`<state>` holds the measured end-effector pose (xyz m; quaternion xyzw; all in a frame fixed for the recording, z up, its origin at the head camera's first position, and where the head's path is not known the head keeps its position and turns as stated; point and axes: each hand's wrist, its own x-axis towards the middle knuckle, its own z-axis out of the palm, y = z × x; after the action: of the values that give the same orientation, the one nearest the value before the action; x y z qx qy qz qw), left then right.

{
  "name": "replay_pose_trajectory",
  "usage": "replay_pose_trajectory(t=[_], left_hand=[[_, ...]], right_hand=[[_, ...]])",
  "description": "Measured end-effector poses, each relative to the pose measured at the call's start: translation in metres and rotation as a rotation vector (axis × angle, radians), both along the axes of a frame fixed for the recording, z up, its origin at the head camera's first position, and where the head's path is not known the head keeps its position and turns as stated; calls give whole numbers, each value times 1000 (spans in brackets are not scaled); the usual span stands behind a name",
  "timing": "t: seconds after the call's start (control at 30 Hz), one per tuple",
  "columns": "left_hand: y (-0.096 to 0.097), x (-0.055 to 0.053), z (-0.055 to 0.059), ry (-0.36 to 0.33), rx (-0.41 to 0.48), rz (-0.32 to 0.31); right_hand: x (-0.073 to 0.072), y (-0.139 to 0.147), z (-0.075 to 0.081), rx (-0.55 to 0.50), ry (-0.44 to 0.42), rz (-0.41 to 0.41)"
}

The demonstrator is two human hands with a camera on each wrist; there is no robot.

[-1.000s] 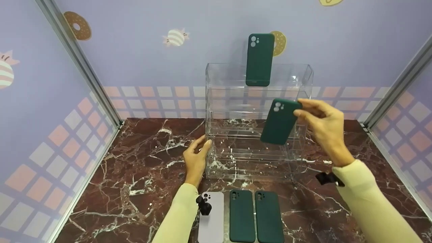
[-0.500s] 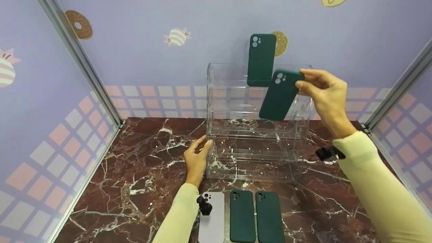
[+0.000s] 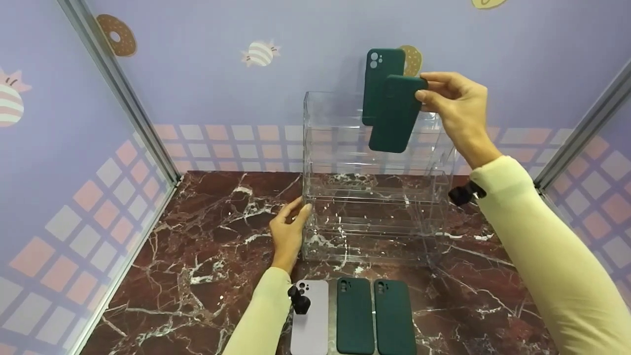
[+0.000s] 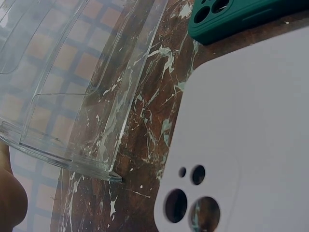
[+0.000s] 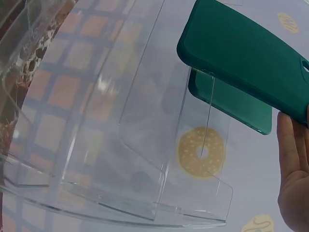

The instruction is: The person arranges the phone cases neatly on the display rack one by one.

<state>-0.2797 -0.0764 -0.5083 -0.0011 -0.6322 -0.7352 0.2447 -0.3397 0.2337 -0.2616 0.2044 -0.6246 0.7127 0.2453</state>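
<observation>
My right hand [image 3: 461, 111] pinches a dark green phone case [image 3: 397, 116] by its upper right edge, thumb in front. That case tilts slightly and overlaps a second green phone case [image 3: 377, 69], which stands upright in the top back tier of a clear tiered display rack [image 3: 345, 197]. In the right wrist view the held case [image 5: 246, 58] is in front of the standing one [image 5: 236, 104], above the rack's clear dividers. My left hand [image 3: 288, 231] rests against the rack's lower left side, fingers and thumb at its edge. Only a fingertip [image 4: 12, 200] of it shows in the left wrist view.
In front of the rack a pale lilac phone case [image 3: 310, 325] and two green phone cases, one in the middle [image 3: 355, 315] and one at right [image 3: 394, 315], lie in a row on the marbled table [image 3: 212, 296]. Purple patterned walls [image 3: 197, 74] enclose the back and sides.
My right hand has raised the green phone case from the rack's middle to the top tier, lately shifting left so it overlaps the standing case. My left hand has stayed at the rack's side.
</observation>
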Motion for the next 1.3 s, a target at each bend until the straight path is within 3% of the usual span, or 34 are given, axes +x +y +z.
replay_pose_trajectory(t=[0.23,0.67,1.3], left_hand=[[1,-2,-1,5,5,5],[1,0,0,-20,-14,17],[1,0,0,-13,-4,17]], right_hand=[[-14,-4,4,87,-35,-45],[-31,-11,-3,198,-101,-117],[-38,-12,-21,322,-203,-120]])
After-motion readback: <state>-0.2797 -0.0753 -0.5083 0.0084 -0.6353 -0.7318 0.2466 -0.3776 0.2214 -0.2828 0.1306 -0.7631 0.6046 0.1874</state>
